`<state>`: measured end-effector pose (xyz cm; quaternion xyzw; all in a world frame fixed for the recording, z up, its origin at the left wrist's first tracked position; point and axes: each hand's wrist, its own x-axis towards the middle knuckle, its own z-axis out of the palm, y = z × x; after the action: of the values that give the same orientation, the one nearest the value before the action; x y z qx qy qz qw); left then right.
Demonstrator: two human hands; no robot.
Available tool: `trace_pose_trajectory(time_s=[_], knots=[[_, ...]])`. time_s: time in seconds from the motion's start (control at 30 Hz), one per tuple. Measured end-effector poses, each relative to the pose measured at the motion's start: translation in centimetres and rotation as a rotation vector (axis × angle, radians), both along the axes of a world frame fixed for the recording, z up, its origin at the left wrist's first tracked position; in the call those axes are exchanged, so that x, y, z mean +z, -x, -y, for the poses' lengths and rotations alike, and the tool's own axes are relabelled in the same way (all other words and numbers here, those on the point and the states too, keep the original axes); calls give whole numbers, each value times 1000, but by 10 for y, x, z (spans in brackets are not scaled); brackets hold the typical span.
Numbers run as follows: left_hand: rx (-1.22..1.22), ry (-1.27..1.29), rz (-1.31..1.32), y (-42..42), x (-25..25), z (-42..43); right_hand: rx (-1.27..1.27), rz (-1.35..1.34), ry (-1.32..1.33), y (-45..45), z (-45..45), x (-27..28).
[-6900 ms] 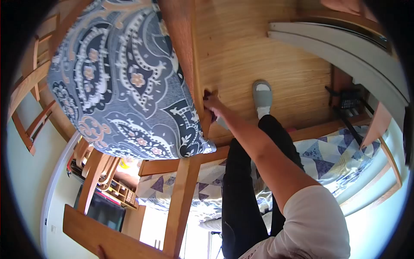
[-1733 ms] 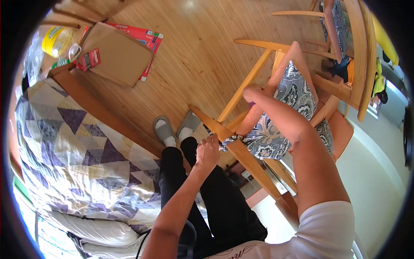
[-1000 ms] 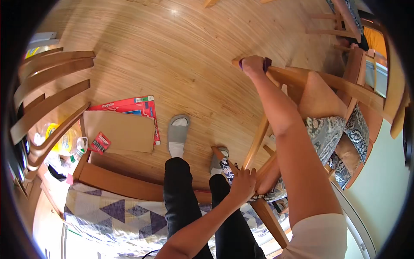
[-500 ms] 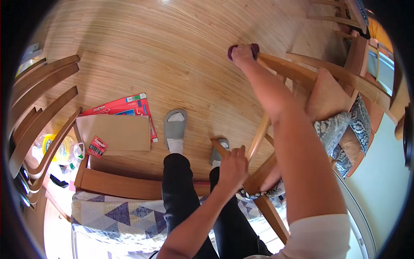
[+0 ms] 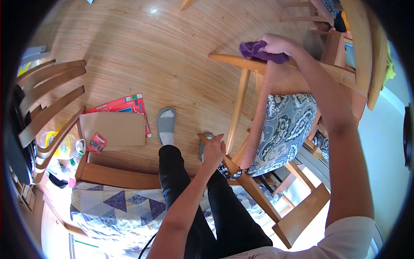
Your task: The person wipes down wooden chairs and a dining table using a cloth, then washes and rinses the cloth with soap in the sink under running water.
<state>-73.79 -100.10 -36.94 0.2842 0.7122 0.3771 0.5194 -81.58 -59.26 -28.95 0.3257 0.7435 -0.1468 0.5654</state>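
A wooden armchair [image 5: 239, 108] with a patterned seat cushion [image 5: 284, 134] stands at my right. My left hand [image 5: 214, 150] is closed over its near armrest [image 5: 231, 165], close to the front tip. In my right hand [image 5: 279, 43] is a bunched purple cloth [image 5: 251, 50], pressed onto the far armrest [image 5: 226, 58] a little behind its front end. The fingers of my right hand are partly hidden by the cloth.
A cardboard box [image 5: 114, 129] with a small red packet [image 5: 98, 143] and red flat boxes [image 5: 125, 103] lie on the floor. Another wooden chair [image 5: 51, 103] stands left, near bottles [image 5: 62, 144]. Behind my legs is a bench with a quilted cover [image 5: 116, 211].
My right hand has slid with the cloth along the far armrest, away from its front tip. The chair appears turned, showing more of its seat cushion. My left hand stays on the near armrest.
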Motion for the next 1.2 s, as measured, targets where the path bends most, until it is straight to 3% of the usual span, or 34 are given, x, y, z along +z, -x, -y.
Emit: trace_pose_trajectory(time_s=[0.07, 0.1, 0.13, 0.2, 0.23, 0.3, 0.33, 0.43, 0.5, 0.57, 0.63, 0.67, 0.73, 0.8, 0.83, 0.9, 0.93, 1.0, 1.13, 1.2], knots=[[15, -43, 40, 12, 15, -17, -396, -400, -52, -36, -9, 7], [36, -73, 92, 19, 23, -26, -599, -389, -199, -55, -8, -1], [15, -81, 87, 25, 33, -37, -801, -600, -200, -80, -1, -19], [116, -196, 117, 40, 48, -67, -708, -515, -562, -67, 26, -12], [98, -203, 109, 47, 57, -80, -732, -589, -493, -66, 37, -14], [113, -136, 452, 53, 70, -93, -717, -661, -433, -59, 66, -13], [97, -132, 453, 50, 72, -94, -677, -653, -441, -52, 83, -11], [138, -138, 278, 40, 80, -87, -593, -675, -318, -40, 139, -4], [265, -75, -35, 36, 88, -76, -515, -667, -231, -32, 179, 3], [286, -142, -107, 46, 98, -66, -465, -637, -180, -33, 210, -1], [322, -210, -292, 53, 98, -62, -388, -677, 116, -36, 227, -5], [315, -196, -287, 54, 96, -60, -399, -668, 126, -38, 223, -9], [69, 59, -549, 56, 89, -57, -334, -306, 403, -43, 190, -24], [17, 98, -577, 55, 79, -53, -348, -119, 453, -65, 135, -37], [-39, 104, -631, 55, 77, -52, -210, 49, 362, -71, 104, -35], [-60, 94, -676, 55, 73, -49, -204, 232, 87, -75, 51, 0], [-49, 106, -668, 54, 71, -49, -48, 264, -29, -105, 23, -20], [-11, 59, -729, 52, 68, -49, 96, 371, 3, -125, -17, -36], [44, 34, -756, 50, 61, -44, 200, 395, 121, -125, 13, -41], [76, 3, -760, 49, 57, -42, 177, 277, 236, -96, 40, -32]])
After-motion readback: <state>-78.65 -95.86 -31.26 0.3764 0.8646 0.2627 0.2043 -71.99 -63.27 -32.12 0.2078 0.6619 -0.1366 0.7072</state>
